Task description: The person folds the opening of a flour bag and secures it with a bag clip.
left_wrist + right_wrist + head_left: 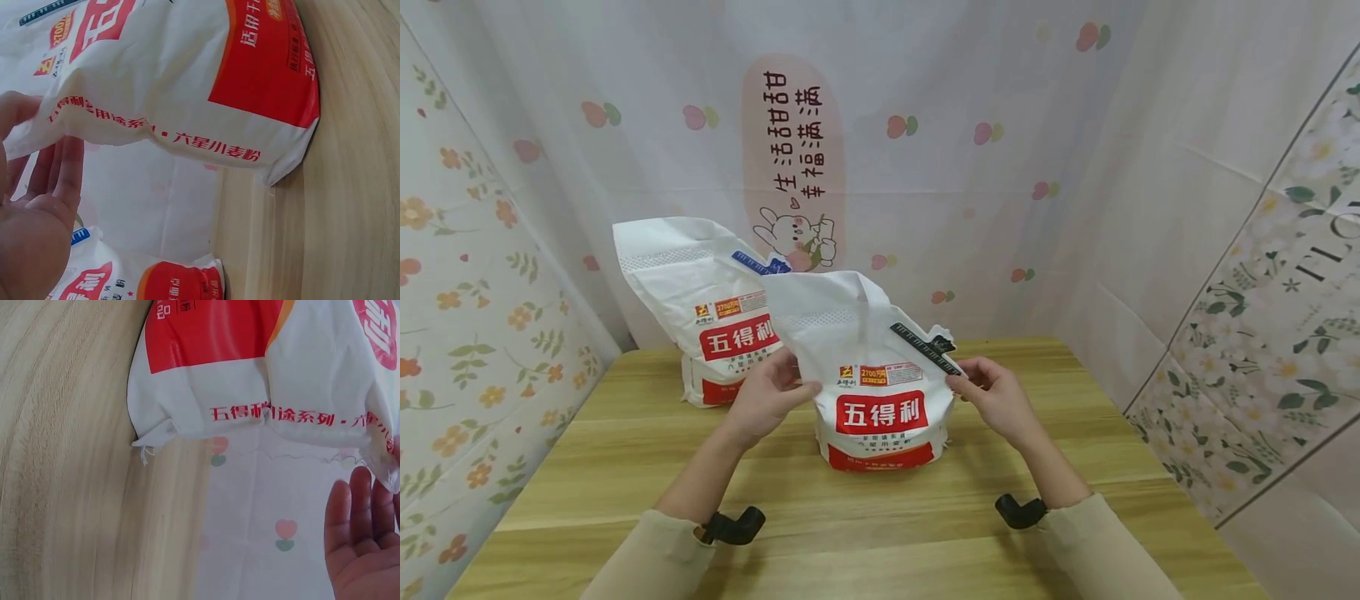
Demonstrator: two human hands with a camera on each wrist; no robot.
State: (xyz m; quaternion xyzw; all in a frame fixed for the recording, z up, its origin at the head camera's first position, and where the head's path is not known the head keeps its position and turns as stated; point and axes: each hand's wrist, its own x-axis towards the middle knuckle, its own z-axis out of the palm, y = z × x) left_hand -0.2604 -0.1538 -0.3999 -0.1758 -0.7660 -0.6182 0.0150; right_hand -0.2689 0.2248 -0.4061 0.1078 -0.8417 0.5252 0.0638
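Note:
A white flour bag (880,342) with red label panels stands upright on the table, its top leaning left. My left hand (763,404) pinches its left edge, with the thumb on the front and the fingers behind, as the left wrist view also shows. On the bag's right side, my right hand (1000,402) pinches the upper corner below a black printed strip (925,346). The other fingers of that hand (362,550) extend past the corner in the right wrist view; the bag hides part of the grip.
A second flour bag (688,312) with a blue strip (756,262) stands behind and to the left. Both rest on a wooden table (865,525). Printed cloth (985,200) hangs at the back and sides. Each wrist carries a black mount (737,527).

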